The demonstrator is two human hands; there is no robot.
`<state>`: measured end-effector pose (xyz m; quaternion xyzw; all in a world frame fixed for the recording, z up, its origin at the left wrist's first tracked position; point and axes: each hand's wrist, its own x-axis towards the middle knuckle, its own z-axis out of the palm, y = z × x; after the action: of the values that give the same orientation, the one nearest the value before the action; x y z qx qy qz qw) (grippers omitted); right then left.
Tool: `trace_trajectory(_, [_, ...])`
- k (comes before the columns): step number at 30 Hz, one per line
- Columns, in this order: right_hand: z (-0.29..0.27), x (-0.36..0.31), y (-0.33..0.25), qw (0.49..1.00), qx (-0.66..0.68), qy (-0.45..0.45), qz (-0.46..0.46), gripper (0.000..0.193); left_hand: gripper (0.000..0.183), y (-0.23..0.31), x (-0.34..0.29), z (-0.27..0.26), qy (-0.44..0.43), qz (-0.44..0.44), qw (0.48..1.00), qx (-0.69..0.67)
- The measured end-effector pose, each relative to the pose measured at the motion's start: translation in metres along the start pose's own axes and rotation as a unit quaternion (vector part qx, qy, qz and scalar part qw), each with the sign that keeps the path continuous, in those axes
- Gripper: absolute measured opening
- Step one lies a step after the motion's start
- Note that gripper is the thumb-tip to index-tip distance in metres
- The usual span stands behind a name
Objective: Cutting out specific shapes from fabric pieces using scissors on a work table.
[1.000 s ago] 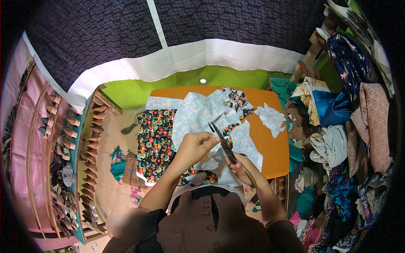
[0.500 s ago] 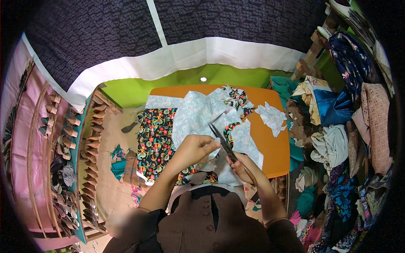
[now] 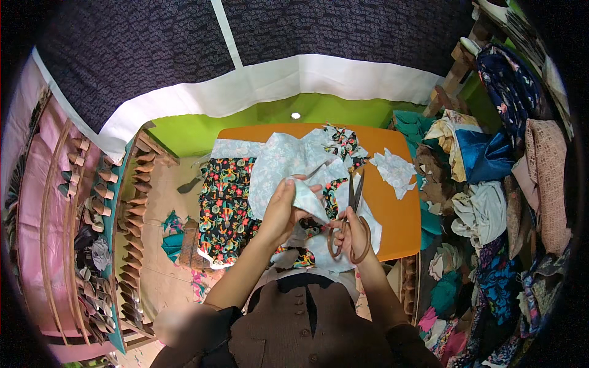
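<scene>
My left hand [image 3: 280, 213] pinches a pale piece of fabric [image 3: 310, 202] between thumb and fingers, lifted over the cloth pile. In my right hand [image 3: 353, 234] are large scissors [image 3: 367, 240] with brown loop handles; their dark blades point away from me and stand a little apart. The right fingers also come close to the lower tip of the held piece; whether they touch it I cannot tell. Beneath both hands lies black fabric with a bright colourful print [image 3: 226, 214], partly turned to its pale underside [image 3: 276, 161]. A jagged pale scrap [image 3: 394, 173] rests to the right.
An orange table [image 3: 402, 227] bears the cloth. Shoe lasts line a rack [image 3: 132, 245] at the left. Heaped fabrics, including a blue satin piece [image 3: 485, 154], fill the right side. Scraps [image 3: 173, 245] lie on the floor at left. Dark curtain fabric [image 3: 343, 37] hangs beyond the table.
The scissors have swung from pointing left to pointing away from me, their handles now in clear view. My left hand has turned and raised the pale fabric piece.
</scene>
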<state>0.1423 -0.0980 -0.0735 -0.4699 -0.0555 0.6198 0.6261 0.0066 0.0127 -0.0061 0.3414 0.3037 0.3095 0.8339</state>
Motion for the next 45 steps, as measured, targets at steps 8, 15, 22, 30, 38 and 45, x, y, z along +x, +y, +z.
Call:
trace_trajectory(8, [-0.007, 0.015, 0.006, 0.974, 0.201, -0.021, 0.101, 0.013, 0.039, -0.049, -0.005, 0.011, 0.030, -0.014, 0.998, -0.057])
trace_trajectory(15, [-0.037, 0.025, -0.048, 0.989, 0.142, -0.031, 0.023, 0.017, 0.043, -0.079, -0.012, 0.020, 0.039, -0.044, 0.994, -0.093])
trace_trajectory(22, [-0.065, 0.022, -0.106, 0.987, 0.035, -0.151, -0.046, 0.026, 0.036, -0.095, -0.008, 0.056, -0.026, -0.127, 0.985, -0.115])
trace_trajectory(30, [-0.078, 0.017, -0.149, 0.964, -0.174, -0.201, -0.002, 0.029, 0.019, -0.122, 0.006, 0.089, -0.106, -0.214, 0.970, 0.054])
trace_trajectory(38, [-0.102, 0.028, -0.142, 0.945, -0.231, -0.228, -0.031, 0.019, 0.020, -0.124, 0.006, 0.120, -0.142, -0.209, 0.966, -0.059])
trace_trajectory(45, [-0.139, 0.016, -0.138, 0.962, -0.202, -0.182, 0.021, 0.023, 0.022, -0.127, 0.012, 0.132, 0.014, -0.052, 0.993, -0.101])
